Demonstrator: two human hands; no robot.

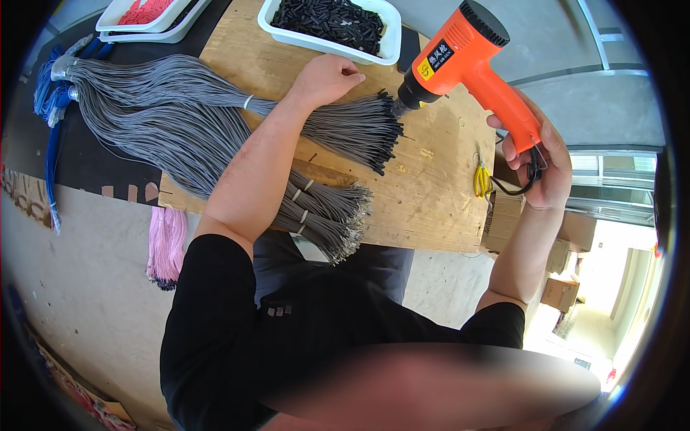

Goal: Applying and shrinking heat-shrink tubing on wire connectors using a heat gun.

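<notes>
My right hand point(540, 161) grips the handle of an orange heat gun point(460, 57). Its black nozzle points left at the black-tipped ends of a grey wire bundle point(345, 126) lying on the plywood board point(431, 187). My left hand point(327, 77) rests closed on top of that bundle, just behind the tips, pressing it to the board. A second grey wire bundle point(323, 208), tied with pale bands, lies nearer to me with bare ends.
A white tray of black tube pieces point(330, 25) sits at the board's far edge. Another white tray with red pieces point(147, 14) is at far left. Yellow snips point(481, 179) lie near the board's right edge. Pink wires point(167, 244) hang at left; blue wires point(50, 122) lie further left.
</notes>
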